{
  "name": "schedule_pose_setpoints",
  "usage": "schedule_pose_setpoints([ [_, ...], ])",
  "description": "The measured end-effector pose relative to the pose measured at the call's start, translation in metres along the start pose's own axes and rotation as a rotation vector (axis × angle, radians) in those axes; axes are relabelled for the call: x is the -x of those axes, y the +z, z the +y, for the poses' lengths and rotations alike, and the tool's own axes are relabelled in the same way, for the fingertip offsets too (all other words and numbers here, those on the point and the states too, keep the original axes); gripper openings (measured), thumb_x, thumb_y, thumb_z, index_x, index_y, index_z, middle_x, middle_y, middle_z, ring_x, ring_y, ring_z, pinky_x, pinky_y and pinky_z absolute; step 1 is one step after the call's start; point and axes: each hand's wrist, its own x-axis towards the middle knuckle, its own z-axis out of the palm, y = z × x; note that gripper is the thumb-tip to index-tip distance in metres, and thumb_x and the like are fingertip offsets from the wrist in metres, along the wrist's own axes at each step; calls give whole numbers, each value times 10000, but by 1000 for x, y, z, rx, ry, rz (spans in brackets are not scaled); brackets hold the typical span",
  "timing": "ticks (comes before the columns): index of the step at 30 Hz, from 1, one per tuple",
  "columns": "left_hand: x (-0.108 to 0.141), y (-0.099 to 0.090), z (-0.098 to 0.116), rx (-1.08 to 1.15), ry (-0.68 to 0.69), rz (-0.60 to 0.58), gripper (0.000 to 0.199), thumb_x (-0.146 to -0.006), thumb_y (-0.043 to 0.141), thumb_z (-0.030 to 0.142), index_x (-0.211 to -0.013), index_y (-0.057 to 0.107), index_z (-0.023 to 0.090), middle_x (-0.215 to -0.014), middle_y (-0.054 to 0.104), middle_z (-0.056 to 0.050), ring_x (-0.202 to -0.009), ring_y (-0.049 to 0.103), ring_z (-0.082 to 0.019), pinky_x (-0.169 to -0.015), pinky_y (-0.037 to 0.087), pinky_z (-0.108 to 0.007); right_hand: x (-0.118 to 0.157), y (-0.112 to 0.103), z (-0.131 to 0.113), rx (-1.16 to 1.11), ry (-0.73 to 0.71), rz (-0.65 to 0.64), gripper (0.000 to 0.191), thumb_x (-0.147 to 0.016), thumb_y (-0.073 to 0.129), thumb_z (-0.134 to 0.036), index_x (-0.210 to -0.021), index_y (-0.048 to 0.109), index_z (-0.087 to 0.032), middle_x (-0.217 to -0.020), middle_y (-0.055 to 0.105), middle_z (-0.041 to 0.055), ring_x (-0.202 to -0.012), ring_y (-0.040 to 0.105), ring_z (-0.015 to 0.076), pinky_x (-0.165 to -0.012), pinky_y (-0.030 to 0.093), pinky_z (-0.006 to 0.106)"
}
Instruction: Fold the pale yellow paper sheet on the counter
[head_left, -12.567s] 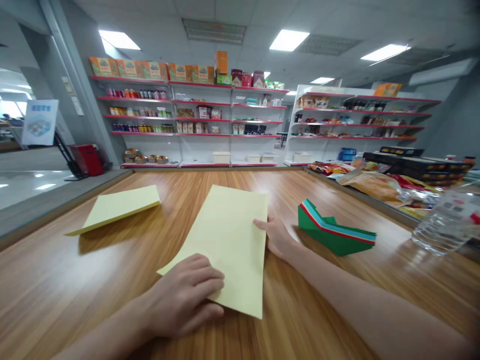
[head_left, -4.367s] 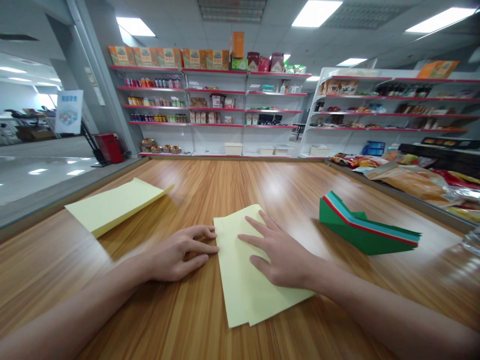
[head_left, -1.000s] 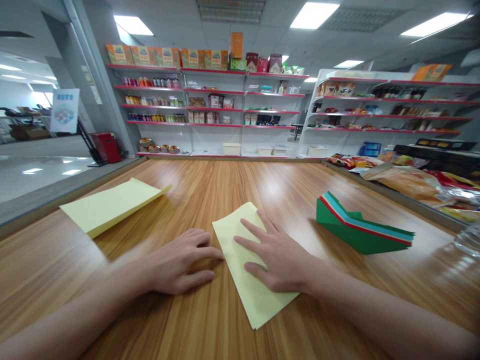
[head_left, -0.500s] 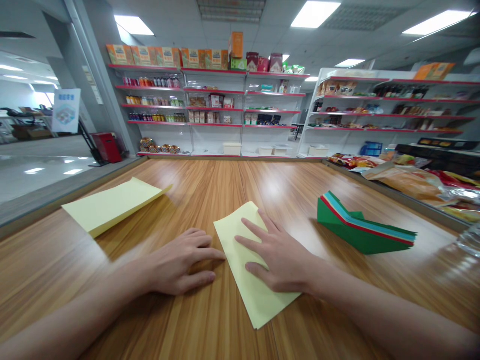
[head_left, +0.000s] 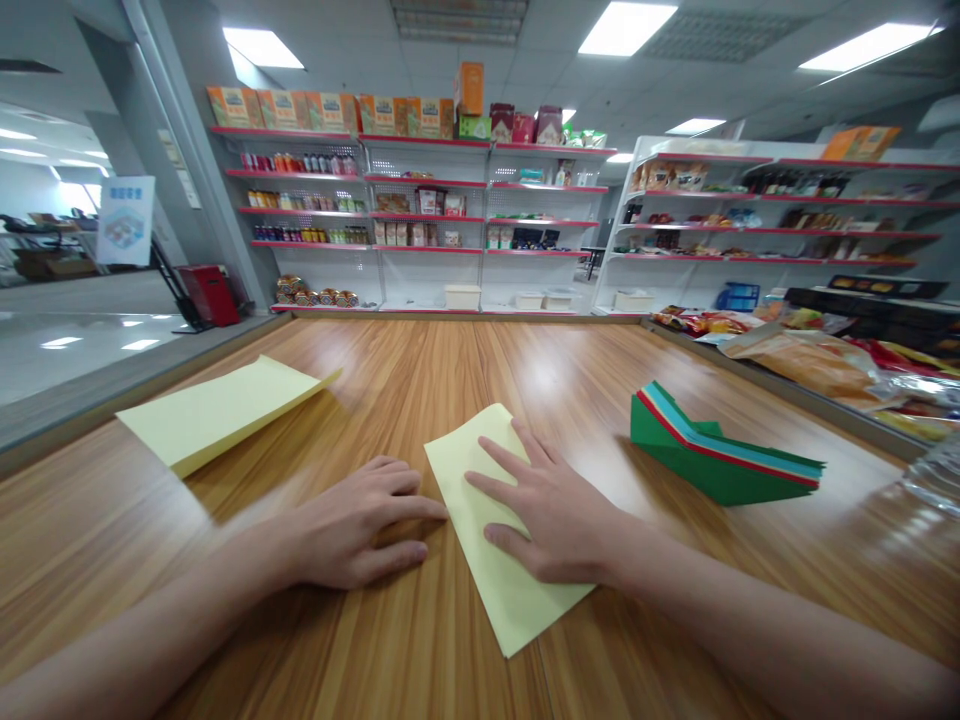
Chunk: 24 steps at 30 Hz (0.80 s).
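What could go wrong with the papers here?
The yellow paper under the right hand might wrinkle if that hand slides. The left hand is right by its edge and could nudge it crooked. The right arm lies near the green paper boat, so a swing might knock it.

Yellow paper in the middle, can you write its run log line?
left hand: on table, fingertip near middle paper | right hand: spread on middle paper | other yellow paper: left | green folded paper: right

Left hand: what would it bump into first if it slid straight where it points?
Probably the pale yellow paper sheet under the right hand. The left hand has its index fingertip by the edge, maybe touching.
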Motion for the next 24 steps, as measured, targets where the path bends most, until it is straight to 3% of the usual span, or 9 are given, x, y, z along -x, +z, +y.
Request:
schedule_pose_setpoints([
  [9,-1,-1,0,-6,-17,-42,359,-911,473,376,-1252,534,281,-946,511,-66,-888,461,-208,-800,337,-350,0,1,1,0,-21,13,582,-901,363,-559,-1405,420,-273,-1500,259,118,-1382,23,436,-1065,119,624],
  [24,0,1,-2,-5,16,-4,366,-910,482,380,-1252,549,268,-919,524,-69,-849,464,-198,-770,350,-336,0,3,1,0,-27,12,589,-905,348,-564,-1408,417,-267,-1494,274,119,-1387,0,427,-1066,115,627],
])
